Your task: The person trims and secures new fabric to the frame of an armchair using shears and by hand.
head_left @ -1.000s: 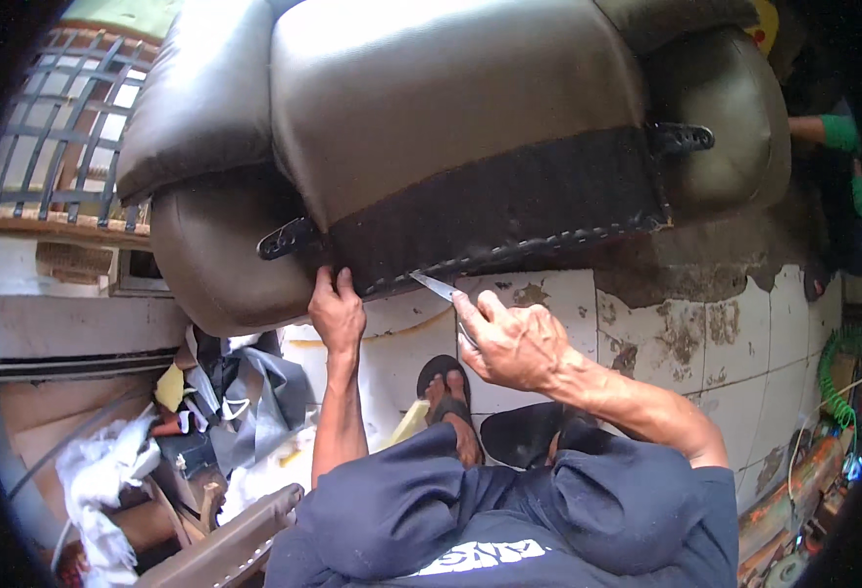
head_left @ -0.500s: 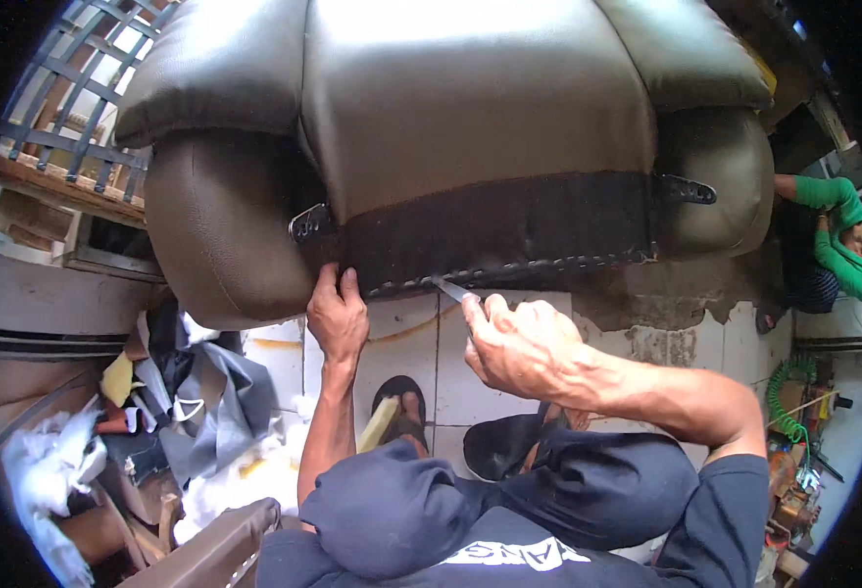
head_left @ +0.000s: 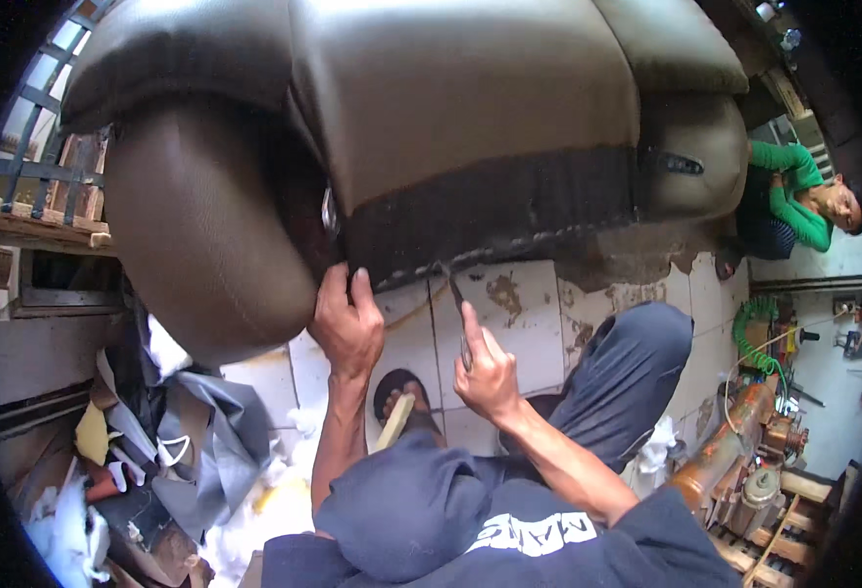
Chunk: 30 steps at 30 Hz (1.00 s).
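A large brown leather-like sofa seat (head_left: pixel 470 88) fills the upper view. Along its lower edge runs a strip of black cloth (head_left: pixel 490 191) with a row of pale stitches or staples. My left hand (head_left: pixel 348 318) pinches the left end of that strip between thumb and fingers, beside a shiny metal bracket (head_left: pixel 330 211). In my right hand (head_left: pixel 490 377) is a slim knife (head_left: pixel 456 291), its tip pointing up at the pale row. Whether the tip touches the cloth I cannot make out.
Grey fabric scraps (head_left: pixel 215 431) and white stuffing (head_left: pixel 264 490) lie at the left. A rusty tank (head_left: pixel 730 436) and a green coiled hose (head_left: pixel 756 333) stand right. A person in green (head_left: pixel 793 196) sits at the far right. A wooden stick (head_left: pixel 394 421) rests by my foot.
My right hand has drawn down toward me with the knife, which now points more upright. My right knee has swung out to the right. The left hand keeps its hold on the strip.
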{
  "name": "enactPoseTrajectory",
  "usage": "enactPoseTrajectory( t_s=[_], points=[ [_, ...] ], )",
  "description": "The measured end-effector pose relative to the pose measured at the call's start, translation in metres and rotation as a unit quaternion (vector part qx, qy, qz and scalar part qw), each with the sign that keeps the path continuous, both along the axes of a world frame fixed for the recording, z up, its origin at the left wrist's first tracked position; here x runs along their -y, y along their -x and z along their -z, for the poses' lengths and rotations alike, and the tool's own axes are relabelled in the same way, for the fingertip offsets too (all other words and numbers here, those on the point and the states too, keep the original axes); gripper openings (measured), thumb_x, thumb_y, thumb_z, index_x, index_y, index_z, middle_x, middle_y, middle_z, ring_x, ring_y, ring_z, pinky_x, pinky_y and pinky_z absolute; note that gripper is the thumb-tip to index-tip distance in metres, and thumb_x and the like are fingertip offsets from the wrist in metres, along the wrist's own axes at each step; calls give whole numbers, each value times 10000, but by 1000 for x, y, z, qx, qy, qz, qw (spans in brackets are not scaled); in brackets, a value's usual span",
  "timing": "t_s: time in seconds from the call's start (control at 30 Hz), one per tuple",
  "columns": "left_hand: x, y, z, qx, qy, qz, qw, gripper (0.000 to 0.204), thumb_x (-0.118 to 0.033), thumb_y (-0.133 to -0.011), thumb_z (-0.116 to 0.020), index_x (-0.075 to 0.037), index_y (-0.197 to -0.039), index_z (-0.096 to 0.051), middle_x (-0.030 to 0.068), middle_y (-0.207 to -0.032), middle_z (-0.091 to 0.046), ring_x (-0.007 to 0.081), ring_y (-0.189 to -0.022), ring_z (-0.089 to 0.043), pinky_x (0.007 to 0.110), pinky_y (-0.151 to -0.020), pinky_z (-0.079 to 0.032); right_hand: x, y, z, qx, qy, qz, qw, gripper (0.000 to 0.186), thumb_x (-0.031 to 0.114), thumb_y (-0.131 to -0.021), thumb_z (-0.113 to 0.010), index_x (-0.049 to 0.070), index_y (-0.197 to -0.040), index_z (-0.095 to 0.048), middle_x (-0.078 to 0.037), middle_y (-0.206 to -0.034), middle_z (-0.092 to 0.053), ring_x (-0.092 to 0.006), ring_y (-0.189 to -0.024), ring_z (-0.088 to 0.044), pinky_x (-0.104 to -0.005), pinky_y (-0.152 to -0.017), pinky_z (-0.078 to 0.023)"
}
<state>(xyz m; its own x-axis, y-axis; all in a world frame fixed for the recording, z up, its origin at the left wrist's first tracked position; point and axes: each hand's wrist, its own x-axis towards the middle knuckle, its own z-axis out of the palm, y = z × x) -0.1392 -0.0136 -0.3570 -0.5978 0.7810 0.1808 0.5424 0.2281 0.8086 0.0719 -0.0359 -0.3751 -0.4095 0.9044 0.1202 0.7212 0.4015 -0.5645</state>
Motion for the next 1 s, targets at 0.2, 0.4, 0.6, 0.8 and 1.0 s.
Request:
enactPoseTrajectory(
  t_s=[0.2,0.4,0.6,0.8,1.0],
  points=[
    [-5,0,8,-23,-29,-2,999,195,-122,-950,-610,10,-1089,-645,237,-958,-682,451,-907,-652,491,-800,-504,-14,7,43,-62,-76,9,995,905,-30,-779,-645,60,-1600,-278,-177,-872,-623,-359,-626,-639,-442,-575,-556],
    [4,8,3,-7,-21,10,1000,199,-154,-961,-597,1,-1079,-642,243,-951,-679,446,-891,-656,492,-790,-503,12,31,12,-57,-31,56,996,859,-27,-777,-611,73,-1587,-343,-186,-873,-648,-282,-617,-651,-402,-618,-562],
    [-2,-1,1,-2,20,5,1000,335,-239,-992,-596,32,-1186,-623,278,-1046,-689,464,-975,-664,494,-863,-512,-13,7,59,-218,156,86,960,676,22,-904,-556,100,-1561,-416,-170,-988,-714,-171,-762,-640,-293,-751,-521],
    [4,9,7,-61,-10,19,998,314,-226,-972,-627,28,-1157,-622,260,-1063,-679,452,-994,-660,501,-867,-516,2,-4,0,-63,15,7,998,714,112,-872,-652,146,-1551,-433,-199,-990,-704,-341,-776,-701,-422,-720,-571],
    [2,2,9,-42,12,16,999,351,-253,-988,-623,34,-1188,-616,260,-1101,-668,450,-1024,-653,506,-881,-513,-17,-4,-63,122,4,-34,992,714,224,-835,-699,171,-1515,-486,-146,-776,-620,-357,-611,-660,-475,-577,-558]
  ],
)
